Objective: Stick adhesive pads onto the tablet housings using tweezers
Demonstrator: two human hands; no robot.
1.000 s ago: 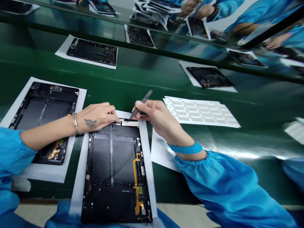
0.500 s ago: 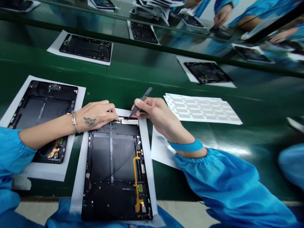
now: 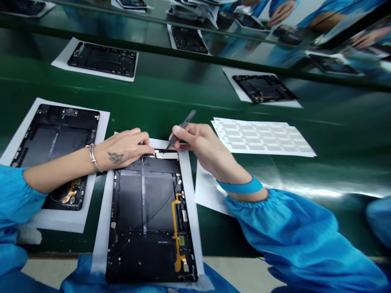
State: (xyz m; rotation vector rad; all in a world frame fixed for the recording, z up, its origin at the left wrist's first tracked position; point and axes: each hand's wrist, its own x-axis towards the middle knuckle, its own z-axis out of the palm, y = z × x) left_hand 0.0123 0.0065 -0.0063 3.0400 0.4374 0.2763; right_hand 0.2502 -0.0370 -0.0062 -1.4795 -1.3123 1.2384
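Note:
In front of me an opened black tablet housing [image 3: 159, 211] lies on a white sheet [image 3: 99, 240], overhanging the table's front edge. Its orange ribbon cable [image 3: 174, 215] runs down the right side. A pale strip [image 3: 168, 155] lies along the housing's top edge. My left hand [image 3: 130, 148] rests over the top left corner, fingers curled, with fingertips at the strip's left end; whatever they pinch is hidden. My right hand [image 3: 198, 144] grips dark tweezers [image 3: 184, 124] between thumb and fingers. The tweezer tips point down at the strip and appear to touch it.
Another black housing [image 3: 45, 138] lies on paper under my left forearm. Printed label sheets [image 3: 262, 138] are beyond my right hand, with a white paper [image 3: 210, 191] nearer. More housings [image 3: 102, 59] [image 3: 264, 87] sit farther back. Co-workers' hands [image 3: 282, 12] show in the reflective panel behind.
My left fingertips have slid slightly right along the strip. The tweezers stay at nearly the same spot. The housings farther back have shifted a little left.

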